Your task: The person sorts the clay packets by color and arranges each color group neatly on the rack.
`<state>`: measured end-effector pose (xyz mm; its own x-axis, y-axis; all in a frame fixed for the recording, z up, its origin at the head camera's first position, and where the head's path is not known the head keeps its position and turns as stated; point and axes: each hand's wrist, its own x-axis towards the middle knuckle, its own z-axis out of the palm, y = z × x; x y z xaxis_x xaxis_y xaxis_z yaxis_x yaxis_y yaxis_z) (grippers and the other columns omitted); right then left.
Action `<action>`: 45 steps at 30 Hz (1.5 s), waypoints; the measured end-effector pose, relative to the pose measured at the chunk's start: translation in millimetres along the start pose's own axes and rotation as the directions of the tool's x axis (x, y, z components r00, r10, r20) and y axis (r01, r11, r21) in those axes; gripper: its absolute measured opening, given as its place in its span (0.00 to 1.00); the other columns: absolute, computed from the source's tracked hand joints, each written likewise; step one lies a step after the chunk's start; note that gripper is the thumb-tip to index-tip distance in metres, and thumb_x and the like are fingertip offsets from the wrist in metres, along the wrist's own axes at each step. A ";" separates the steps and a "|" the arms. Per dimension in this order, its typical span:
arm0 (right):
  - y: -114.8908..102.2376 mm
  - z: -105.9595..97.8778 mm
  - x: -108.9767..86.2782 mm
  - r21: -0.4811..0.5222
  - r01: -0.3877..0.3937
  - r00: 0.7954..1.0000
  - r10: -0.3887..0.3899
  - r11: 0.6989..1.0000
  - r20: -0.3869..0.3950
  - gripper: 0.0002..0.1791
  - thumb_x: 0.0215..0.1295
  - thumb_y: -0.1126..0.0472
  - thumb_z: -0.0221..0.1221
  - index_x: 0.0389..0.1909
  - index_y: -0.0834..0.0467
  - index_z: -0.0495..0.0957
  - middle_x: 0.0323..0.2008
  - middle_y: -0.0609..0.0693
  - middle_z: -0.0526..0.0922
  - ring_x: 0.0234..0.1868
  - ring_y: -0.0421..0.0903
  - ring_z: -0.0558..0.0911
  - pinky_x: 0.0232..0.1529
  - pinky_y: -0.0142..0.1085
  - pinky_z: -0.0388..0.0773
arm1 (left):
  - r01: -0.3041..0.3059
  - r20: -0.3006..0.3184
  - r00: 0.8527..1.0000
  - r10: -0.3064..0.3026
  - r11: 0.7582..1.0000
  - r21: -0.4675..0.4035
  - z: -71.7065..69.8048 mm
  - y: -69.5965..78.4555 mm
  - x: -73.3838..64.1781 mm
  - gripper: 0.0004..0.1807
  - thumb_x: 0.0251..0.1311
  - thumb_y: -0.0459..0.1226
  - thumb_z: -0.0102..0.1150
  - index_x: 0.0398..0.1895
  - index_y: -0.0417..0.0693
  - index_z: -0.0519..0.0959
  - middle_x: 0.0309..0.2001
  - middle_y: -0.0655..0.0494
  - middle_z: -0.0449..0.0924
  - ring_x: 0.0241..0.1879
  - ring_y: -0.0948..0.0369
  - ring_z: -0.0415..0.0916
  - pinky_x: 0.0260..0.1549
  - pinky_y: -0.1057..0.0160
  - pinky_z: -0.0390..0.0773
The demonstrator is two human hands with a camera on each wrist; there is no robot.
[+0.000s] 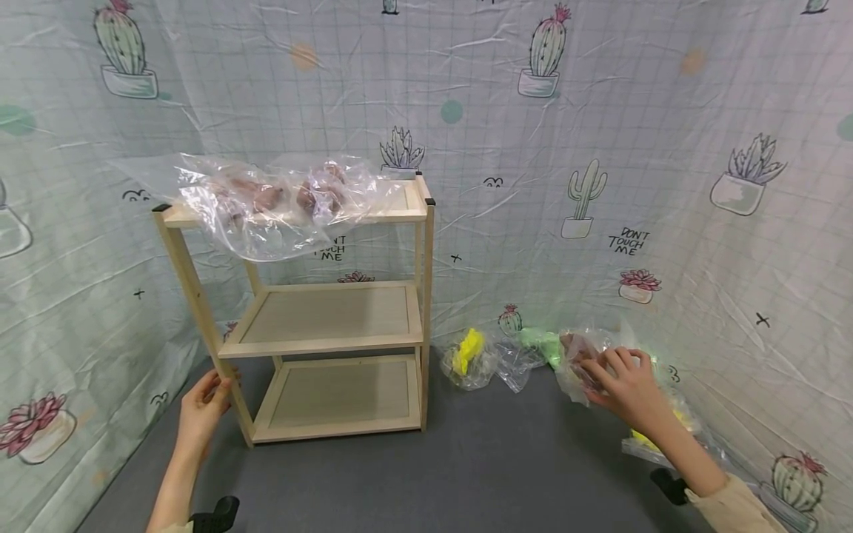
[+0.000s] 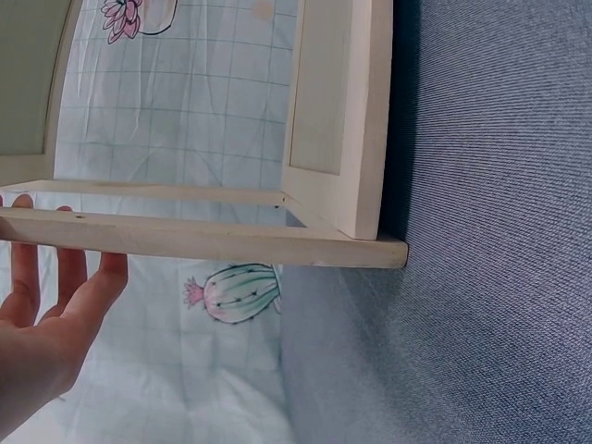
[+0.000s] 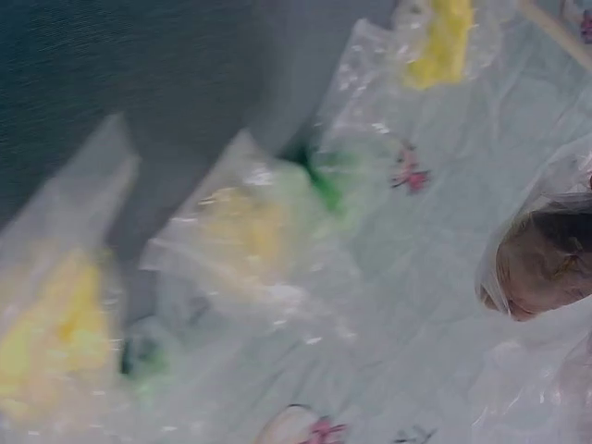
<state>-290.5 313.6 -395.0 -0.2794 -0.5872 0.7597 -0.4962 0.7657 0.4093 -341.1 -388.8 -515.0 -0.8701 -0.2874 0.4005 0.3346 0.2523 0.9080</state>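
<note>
My left hand (image 1: 203,403) grips the front left post of a small three-tier wooden shelf (image 1: 320,348). In the left wrist view the fingers (image 2: 92,287) bend against that post (image 2: 203,236), above its foot. Over at the right, my right hand (image 1: 629,385) pinches a clear plastic bag (image 1: 578,363) with something brownish inside. The right wrist view catches this bag's brown contents (image 3: 546,259) at its right edge, and the hand itself is out of that view. Two clear bags with reddish-brown lumps (image 1: 326,194) lie on the top tier, one bag hanging over its front edge.
Along the back wall stand a bag with a yellow item (image 1: 469,352), a crumpled clear bag (image 1: 516,363) and a green item (image 1: 543,344). More bags with yellow contents (image 3: 55,333) lie by the right wall. A cactus-print curtain (image 1: 466,148) encloses the dark grey surface (image 1: 493,459).
</note>
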 end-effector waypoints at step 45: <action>-22.1 -54.8 228.8 0.019 0.060 0.971 -0.054 0.998 -0.232 0.26 0.43 0.61 0.67 0.47 0.58 0.71 0.35 0.60 0.68 0.37 0.58 0.65 0.40 0.56 0.58 | 0.002 0.014 1.000 -0.001 0.997 -0.082 1.1 -10.6 3.4 0.22 0.62 0.44 0.48 0.59 0.48 0.68 0.45 0.64 0.74 0.39 0.74 0.77 0.29 0.75 0.75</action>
<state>-298.4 176.7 -202.5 -0.0537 -0.5508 0.8329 -0.5278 0.7237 0.4446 -348.1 -391.5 -523.4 -0.8755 -0.2744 0.3977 0.3612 0.1749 0.9159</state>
